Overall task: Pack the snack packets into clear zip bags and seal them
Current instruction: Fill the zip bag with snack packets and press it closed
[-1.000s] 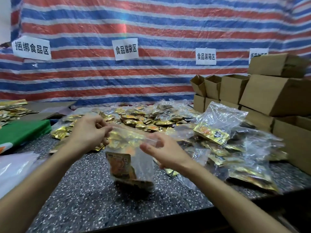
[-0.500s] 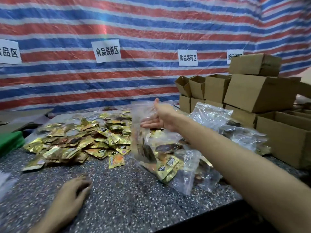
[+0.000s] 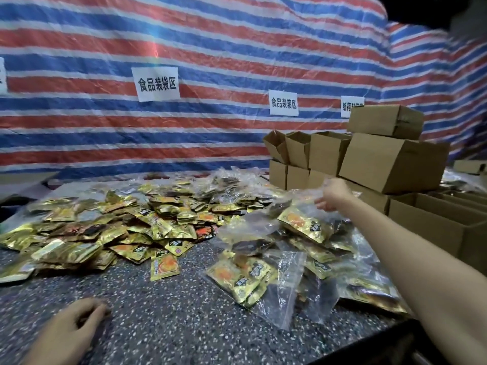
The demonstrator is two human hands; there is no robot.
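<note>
Snack packets point(image 3: 118, 227) in gold foil lie heaped loose on the speckled counter point(image 3: 184, 325); filled clear zip bags point(image 3: 263, 275) pile up just to their right, before stacked cardboard boxes point(image 3: 390, 164); our right hand point(image 3: 333, 194) reaches the clear upper edge of the topmost bag point(image 3: 303, 225), though we cannot tell whether it pinches the plastic; our left hand point(image 3: 71, 327) rests on the counter, fingers loosely curled, holding nothing.

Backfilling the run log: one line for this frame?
phase: stacking filled bag | right hand: on top edge of zip bag lying on bagged pile, grip unclear | left hand: rests on table, empty
</note>
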